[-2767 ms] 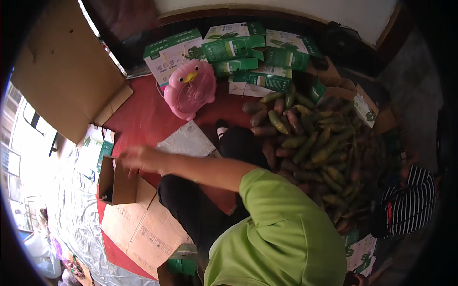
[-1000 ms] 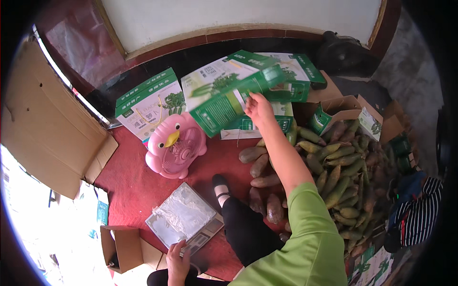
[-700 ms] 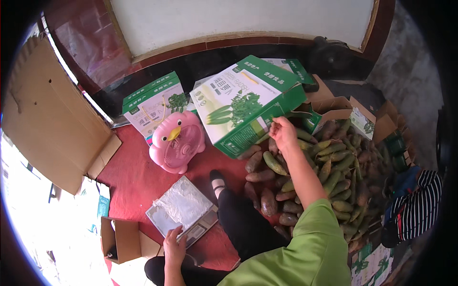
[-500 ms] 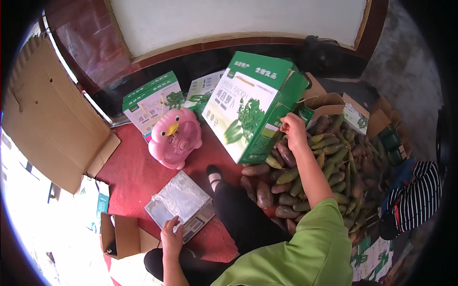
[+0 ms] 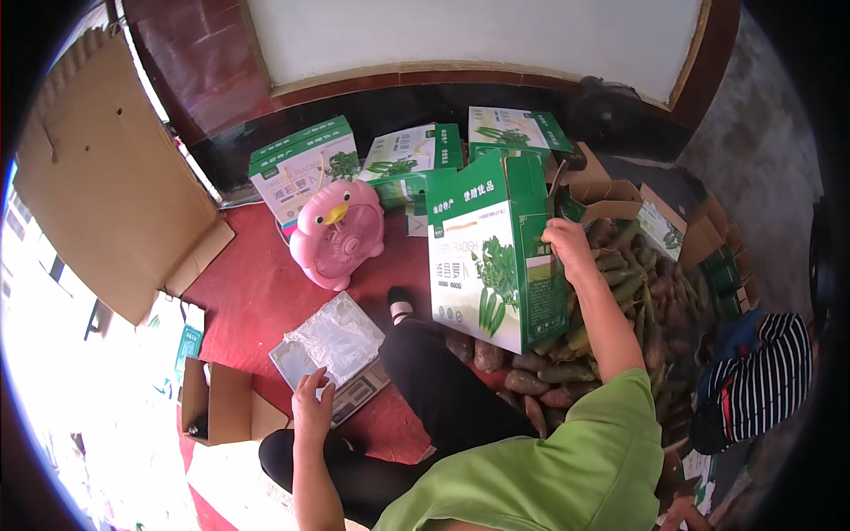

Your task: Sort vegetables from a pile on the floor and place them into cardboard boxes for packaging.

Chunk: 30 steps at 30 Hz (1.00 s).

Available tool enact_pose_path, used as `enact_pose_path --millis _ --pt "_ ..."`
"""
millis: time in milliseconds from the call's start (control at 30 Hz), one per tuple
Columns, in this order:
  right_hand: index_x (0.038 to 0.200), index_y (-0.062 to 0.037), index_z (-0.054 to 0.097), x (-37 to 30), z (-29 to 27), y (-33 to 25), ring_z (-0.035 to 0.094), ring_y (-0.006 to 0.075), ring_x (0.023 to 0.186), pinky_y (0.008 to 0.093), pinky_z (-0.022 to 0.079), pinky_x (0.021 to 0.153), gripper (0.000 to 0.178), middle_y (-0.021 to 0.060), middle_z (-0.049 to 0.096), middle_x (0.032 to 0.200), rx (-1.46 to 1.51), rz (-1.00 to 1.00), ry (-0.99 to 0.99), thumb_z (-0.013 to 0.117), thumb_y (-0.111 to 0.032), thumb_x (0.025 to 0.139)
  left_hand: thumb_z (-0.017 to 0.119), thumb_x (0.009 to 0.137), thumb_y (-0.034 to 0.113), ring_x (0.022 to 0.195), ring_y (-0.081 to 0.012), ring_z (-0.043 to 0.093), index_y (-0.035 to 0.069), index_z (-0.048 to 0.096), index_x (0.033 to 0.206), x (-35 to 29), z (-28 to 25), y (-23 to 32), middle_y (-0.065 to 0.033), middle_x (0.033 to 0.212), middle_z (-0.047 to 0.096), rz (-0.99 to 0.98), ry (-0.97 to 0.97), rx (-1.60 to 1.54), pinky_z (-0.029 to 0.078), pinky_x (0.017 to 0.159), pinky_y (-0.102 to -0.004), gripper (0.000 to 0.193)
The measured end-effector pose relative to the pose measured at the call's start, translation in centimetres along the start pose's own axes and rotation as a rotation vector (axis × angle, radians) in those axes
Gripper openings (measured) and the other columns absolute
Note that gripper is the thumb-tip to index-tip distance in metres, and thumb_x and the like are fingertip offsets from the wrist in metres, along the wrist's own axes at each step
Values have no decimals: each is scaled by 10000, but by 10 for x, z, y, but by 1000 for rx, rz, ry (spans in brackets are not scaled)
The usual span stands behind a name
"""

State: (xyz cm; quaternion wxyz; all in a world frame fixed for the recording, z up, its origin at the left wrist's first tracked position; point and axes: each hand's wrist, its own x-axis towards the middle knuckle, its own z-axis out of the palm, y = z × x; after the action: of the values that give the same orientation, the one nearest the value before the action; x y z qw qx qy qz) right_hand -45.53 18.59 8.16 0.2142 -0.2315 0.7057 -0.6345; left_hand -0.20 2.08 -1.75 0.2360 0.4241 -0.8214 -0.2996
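Observation:
My right hand [image 5: 567, 241] is closed on the side edge of a green and white cardboard carton [image 5: 474, 288] printed with radish pictures. The carton hangs nearly upright, in front of the heap of radishes [image 5: 536, 382], and covers part of it. My left hand [image 5: 313, 400] holds nothing, its fingers apart, by the near edge of a flat scale [image 5: 332, 341]. Crumpled clear plastic film lies over the scale's plate.
Behind stand printed cartons [image 5: 301, 173] and a pink bird-shaped fan [image 5: 335, 234]. Opened brown boxes [image 5: 611, 196] lie beyond the heap. A small brown box [image 5: 221, 409] sits at left, below a large cardboard sheet [image 5: 97, 177]. Another person's striped clothing [image 5: 763, 380] shows at right.
My right hand has brought the carton down and nearer, turning it more upright. A carton behind it has come into view. My left hand stays by the scale.

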Motion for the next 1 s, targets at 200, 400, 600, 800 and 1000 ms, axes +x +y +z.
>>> enact_pose_path --millis 200,400,600,800,1000 --pt "599 -29 438 -16 13 -34 318 63 546 258 256 498 152 -48 333 586 -181 -142 -93 534 -16 717 645 759 29 839 -285 635 28 609 1077 0 -10 0 -140 882 632 -15 53 -24 493 755 -361 320" --pt "687 23 483 -47 44 -92 374 86 593 275 292 523 74 15 366 646 -342 -616 -304 552 5 669 659 758 23 917 -232 617 69 583 1161 2 -25 -10 -105 980 611 -128 155 -146 494 745 -339 413" --pt "735 30 533 -24 101 -109 415 155 597 296 319 529 115 58 412 657 -232 -944 -612 590 10 637 709 655 -76 1178 -252 492 95 391 1376 18 -75 15 -128 1346 401 -221 470 -180 462 917 -334 805" --pt "806 41 589 -17 188 -76 517 208 638 313 402 556 171 90 481 691 -35 -952 -836 605 -17 646 791 564 -11 1380 -329 204 143 273 1436 30 -110 26 -110 1479 269 -111 824 318 239 1115 -433 1026" --pt "829 29 620 -13 241 -38 546 227 640 328 425 564 193 104 520 718 -8 -918 -1036 604 -37 649 793 520 -41 1191 -296 405 102 449 1327 5 -116 -6 -94 1251 476 -227 834 181 354 965 -421 889"
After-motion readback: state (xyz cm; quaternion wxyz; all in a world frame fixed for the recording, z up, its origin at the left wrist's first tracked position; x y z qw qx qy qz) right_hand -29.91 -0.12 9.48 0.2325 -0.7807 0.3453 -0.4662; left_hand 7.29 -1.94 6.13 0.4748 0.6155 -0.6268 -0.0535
